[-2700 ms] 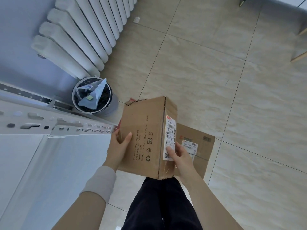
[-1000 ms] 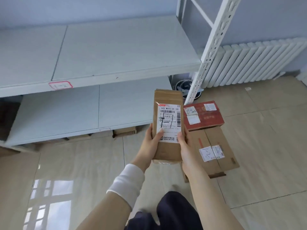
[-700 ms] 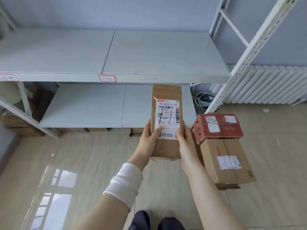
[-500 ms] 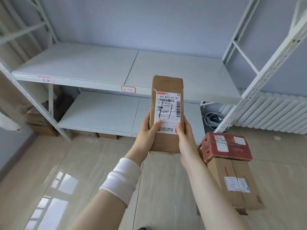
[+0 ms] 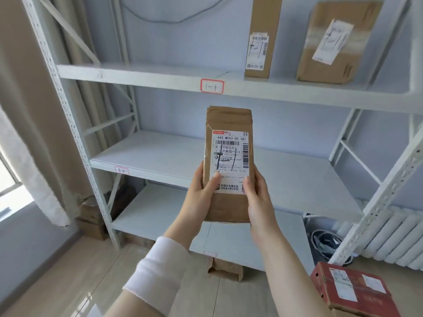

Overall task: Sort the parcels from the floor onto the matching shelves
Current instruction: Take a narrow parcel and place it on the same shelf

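Observation:
I hold a tall brown cardboard parcel upright in front of the white shelving. Its white shipping label faces me, with "1-1" handwritten in black. My left hand grips its lower left side and my right hand grips its lower right side. Above it, the top shelf carries a red-bordered tag reading "1-1". Two brown parcels stand on that shelf: a narrow one and a wider tilted one. The middle shelf lies behind the held parcel.
A red parcel sits on the floor at the lower right. A white radiator and a bin stand right of the rack. The perforated rack upright slants at the right. A curtain hangs at the left. Cardboard boxes lie under the lowest shelf.
My view has swung up from the floor to the shelving. Both hands have lifted the parcel upward, and the top shelf with its tag and two parcels has come into sight.

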`<action>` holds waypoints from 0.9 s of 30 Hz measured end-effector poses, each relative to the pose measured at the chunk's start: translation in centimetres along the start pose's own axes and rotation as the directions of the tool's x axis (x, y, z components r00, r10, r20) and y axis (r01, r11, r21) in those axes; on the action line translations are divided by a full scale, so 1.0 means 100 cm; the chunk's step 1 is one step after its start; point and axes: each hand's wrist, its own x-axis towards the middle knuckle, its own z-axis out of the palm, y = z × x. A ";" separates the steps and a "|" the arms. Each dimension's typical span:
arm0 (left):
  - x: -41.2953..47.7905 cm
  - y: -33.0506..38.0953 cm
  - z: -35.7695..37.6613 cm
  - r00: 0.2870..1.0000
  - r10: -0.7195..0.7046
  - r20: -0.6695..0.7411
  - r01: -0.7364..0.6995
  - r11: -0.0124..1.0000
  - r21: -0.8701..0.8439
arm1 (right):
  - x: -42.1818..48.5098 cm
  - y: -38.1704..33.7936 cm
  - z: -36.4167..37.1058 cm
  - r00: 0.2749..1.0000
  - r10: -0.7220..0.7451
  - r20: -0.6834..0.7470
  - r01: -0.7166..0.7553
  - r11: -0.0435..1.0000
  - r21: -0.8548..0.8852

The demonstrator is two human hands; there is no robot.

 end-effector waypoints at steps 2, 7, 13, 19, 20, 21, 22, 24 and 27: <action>0.009 0.023 -0.014 0.999 0.048 0.000 -0.048 0.999 -0.001 | 0.009 -0.015 0.021 0.998 -0.060 0.023 0.060 0.998 0.007; 0.043 0.077 -0.060 0.982 0.190 0.009 -0.190 0.982 0.002 | 0.040 -0.050 0.087 0.980 -0.194 0.040 0.193 0.981 0.020; 0.096 0.142 -0.116 0.944 0.323 0.071 -0.326 0.945 0.029 | 0.083 -0.087 0.164 0.951 -0.305 0.056 0.303 0.952 0.053; 0.154 0.180 -0.145 0.889 0.442 0.123 -0.449 0.893 0.038 | 0.134 -0.112 0.210 0.911 -0.409 0.039 0.406 0.911 0.072; 0.164 0.184 -0.148 0.882 0.454 0.125 -0.462 0.886 0.038 | 0.144 -0.114 0.215 0.905 -0.424 0.036 0.420 0.904 0.075; 0.175 0.187 -0.150 0.877 0.464 0.124 -0.472 0.881 0.040 | 0.155 -0.115 0.219 0.900 -0.435 0.031 0.432 0.899 0.075; 0.187 0.189 -0.152 0.870 0.477 0.125 -0.485 0.873 0.044 | 0.166 -0.116 0.223 0.893 -0.449 0.026 0.446 0.892 0.073; 0.212 0.192 -0.154 0.856 0.501 0.130 -0.510 0.859 0.046 | 0.191 -0.118 0.228 0.873 -0.487 0.027 0.484 0.872 0.068; 0.252 0.196 -0.152 0.839 0.525 0.146 -0.535 0.844 0.038 | 0.229 -0.121 0.230 0.850 -0.526 0.035 0.524 0.850 0.057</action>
